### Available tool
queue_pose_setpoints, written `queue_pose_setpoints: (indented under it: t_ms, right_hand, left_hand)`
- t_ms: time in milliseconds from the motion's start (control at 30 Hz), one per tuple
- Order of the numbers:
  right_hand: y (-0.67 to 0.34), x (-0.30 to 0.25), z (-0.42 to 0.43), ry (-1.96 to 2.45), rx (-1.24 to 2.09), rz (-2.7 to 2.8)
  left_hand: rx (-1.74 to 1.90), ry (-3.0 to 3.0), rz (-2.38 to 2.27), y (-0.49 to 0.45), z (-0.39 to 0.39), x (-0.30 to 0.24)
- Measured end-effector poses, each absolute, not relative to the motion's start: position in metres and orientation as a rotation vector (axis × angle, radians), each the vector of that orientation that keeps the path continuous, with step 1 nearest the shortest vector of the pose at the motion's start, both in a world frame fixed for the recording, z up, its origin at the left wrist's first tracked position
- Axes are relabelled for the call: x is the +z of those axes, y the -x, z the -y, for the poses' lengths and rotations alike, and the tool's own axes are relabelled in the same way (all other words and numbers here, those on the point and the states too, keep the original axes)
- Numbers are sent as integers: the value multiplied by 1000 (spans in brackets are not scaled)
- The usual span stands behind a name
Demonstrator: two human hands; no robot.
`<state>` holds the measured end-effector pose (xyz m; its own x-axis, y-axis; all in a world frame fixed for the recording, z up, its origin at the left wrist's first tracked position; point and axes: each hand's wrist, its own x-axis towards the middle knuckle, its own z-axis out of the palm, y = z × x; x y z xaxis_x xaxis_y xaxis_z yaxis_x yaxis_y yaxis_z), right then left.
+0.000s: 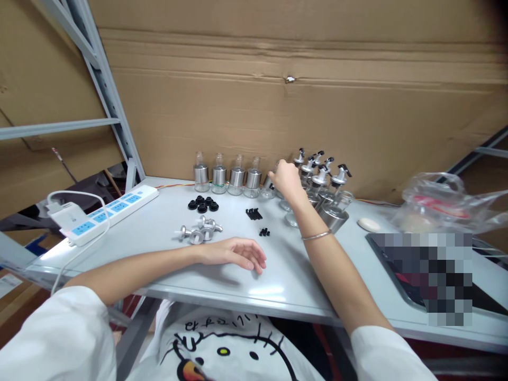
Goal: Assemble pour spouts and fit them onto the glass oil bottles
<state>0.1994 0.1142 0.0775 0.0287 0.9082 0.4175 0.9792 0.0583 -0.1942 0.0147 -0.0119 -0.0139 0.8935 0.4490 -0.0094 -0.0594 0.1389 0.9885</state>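
Observation:
My left hand (243,254) is loosely curved over the front of the table, palm turned inward, with nothing in it. Farther back, my right hand (286,179) is closed about the upper part of a glass bottle (268,189) with a steel sleeve; the fingers partly hide the grip. Several similar bottles (237,179) stand upright in a row to its left. Beside my right wrist are several bottles topped with pourer spouts (319,177). Left of my left hand lie silver pourer tops (202,230), with black stoppers (203,203) behind them.
Small black spout pieces (254,214) and tiny black caps (264,232) lie mid-table. A white power strip (115,211) with a plugged-in charger runs along the left. At right are a white oval object (370,225), a clear plastic bag (432,203) and a blurred-out dark device (428,275). Cardboard (238,106) walls the back.

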Motion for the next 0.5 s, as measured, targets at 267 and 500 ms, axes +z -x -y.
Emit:
queue_pose_setpoints:
  t_ms: [267, 500]
  right_hand:
    - [-195, 73, -115, 1893, -231, 1887]
    - [-199, 72, -113, 1874, -202, 1918]
  left_hand:
    - [372, -1388, -347, -14, 13, -11]
    - [369, -1402, -352, -14, 13, -12]
